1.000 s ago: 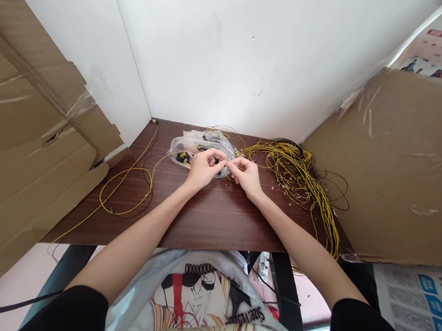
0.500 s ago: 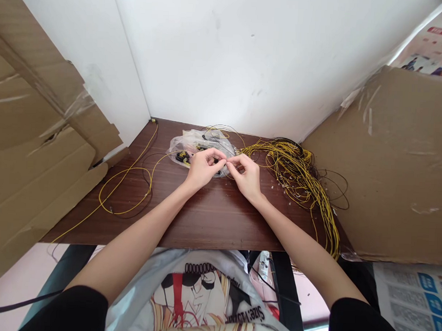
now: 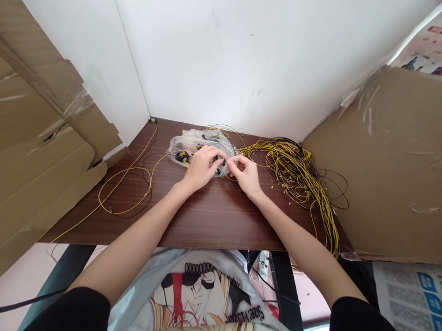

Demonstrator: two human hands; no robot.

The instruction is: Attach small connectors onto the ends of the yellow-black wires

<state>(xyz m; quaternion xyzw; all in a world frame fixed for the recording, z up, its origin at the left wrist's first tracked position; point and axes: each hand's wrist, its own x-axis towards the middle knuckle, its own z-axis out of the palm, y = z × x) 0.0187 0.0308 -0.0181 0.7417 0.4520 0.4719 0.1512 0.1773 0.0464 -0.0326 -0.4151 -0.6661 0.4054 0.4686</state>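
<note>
Above the middle of the tabletop, my left hand and my right hand meet almost fingertip to fingertip. A small black piece shows at the tips of my left thumb and index finger; its kind is too small to tell. My right thumb and index finger are pinched together close beside it, and what they hold is hidden. Just behind the hands lies a clear plastic bag with black and yellow small parts in it, partly covered by my left hand.
A tangled bundle of yellow and black wires lies at the right and hangs over the front edge of the brown table. One yellow wire loops at the left. Cardboard stands on both sides, with a white wall behind.
My left thumb and index finger have parted a little, and a black piece now shows at their tips. The hands' fingertips have drawn slightly apart.
</note>
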